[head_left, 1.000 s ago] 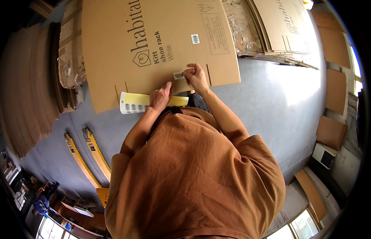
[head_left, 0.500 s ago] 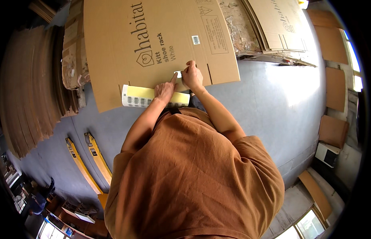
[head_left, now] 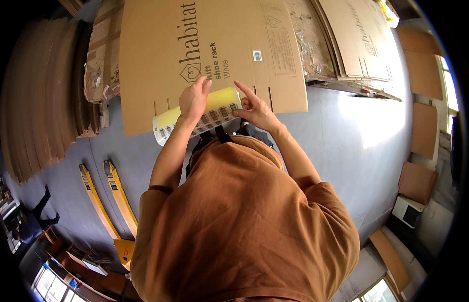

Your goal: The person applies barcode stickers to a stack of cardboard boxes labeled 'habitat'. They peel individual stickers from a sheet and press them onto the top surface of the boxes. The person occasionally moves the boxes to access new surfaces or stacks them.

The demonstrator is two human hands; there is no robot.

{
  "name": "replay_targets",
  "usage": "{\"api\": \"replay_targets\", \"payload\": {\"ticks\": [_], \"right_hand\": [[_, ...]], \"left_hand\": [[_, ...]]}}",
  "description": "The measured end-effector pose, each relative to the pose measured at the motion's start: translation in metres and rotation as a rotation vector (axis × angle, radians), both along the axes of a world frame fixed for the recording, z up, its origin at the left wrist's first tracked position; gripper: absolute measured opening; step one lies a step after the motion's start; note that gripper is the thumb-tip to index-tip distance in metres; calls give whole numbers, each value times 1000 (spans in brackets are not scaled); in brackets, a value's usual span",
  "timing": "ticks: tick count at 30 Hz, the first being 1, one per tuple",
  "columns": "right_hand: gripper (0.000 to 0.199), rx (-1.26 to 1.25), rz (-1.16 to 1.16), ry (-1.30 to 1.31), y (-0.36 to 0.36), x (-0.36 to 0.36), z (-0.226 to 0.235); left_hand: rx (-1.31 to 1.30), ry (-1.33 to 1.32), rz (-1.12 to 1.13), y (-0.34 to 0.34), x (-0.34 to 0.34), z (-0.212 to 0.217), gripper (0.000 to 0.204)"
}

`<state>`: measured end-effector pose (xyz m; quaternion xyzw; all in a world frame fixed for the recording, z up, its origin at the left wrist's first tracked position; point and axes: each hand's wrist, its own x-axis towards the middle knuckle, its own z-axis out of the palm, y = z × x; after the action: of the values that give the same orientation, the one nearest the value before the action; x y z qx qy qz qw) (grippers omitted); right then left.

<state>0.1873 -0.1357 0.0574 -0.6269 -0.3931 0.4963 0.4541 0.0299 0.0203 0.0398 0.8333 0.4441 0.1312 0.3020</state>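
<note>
Your left hand (head_left: 193, 100) grips the one yellow label sheet (head_left: 196, 115) from above, its long axis running from 8 o'clock up to 2 o'clock, while your right hand (head_left: 254, 108) touches its right end with open fingers. Beyond them lies one flat cardboard box (head_left: 159, 55), a stack of flattened cartons (head_left: 365, 35) at 1 o'clock.

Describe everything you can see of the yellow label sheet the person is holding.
The label sheet is a long, flexible, paper-like strip, pale yellow on its upper part, with a white band of small barcode stickers along its lower edge. It lies tilted, lower at the left, over the edge of the flat cardboard box blank. The left hand grips its middle; the right hand touches its right end.
</note>
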Motion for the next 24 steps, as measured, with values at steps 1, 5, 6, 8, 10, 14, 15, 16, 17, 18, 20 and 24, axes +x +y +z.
{"api": "replay_targets", "payload": {"ticks": [1,5,6,8,10,14,15,16,17,18,20,24], "right_hand": [[69,-22,33,-83,3,-2,10],[50,35,-99,43,17,1,28],[42,100,-174,51,17,3,33],[42,27,-192,70,10,20,41],[43,88,-266,135,2,29,41],[45,150,-390,199,-7,40,43],[45,173,-438,231,-6,39,49],[46,194,-485,261,-7,40,53],[47,171,-472,225,-11,44,53],[48,146,-459,189,-17,53,54],[50,90,-414,124,-23,63,56],[52,-18,-358,33,-29,68,64]], "left_hand": [[-24,-5,20,4,3,6,38],[-34,-95,171,20,-10,13,44],[-28,-59,249,26,-23,0,46],[-17,10,413,37,-65,-53,50],[-395,-23,508,33,-75,-56,54],[-1056,-393,382,10,-80,-53,57],[-1007,-505,308,5,-82,-69,57],[-932,-431,349,8,-80,-76,50],[-963,-567,330,5,-74,-60,49],[-992,-704,310,2,-69,-41,48],[-1038,-855,259,7,-69,-19,49],[-983,-792,79,25,-71,-3,54]]}}
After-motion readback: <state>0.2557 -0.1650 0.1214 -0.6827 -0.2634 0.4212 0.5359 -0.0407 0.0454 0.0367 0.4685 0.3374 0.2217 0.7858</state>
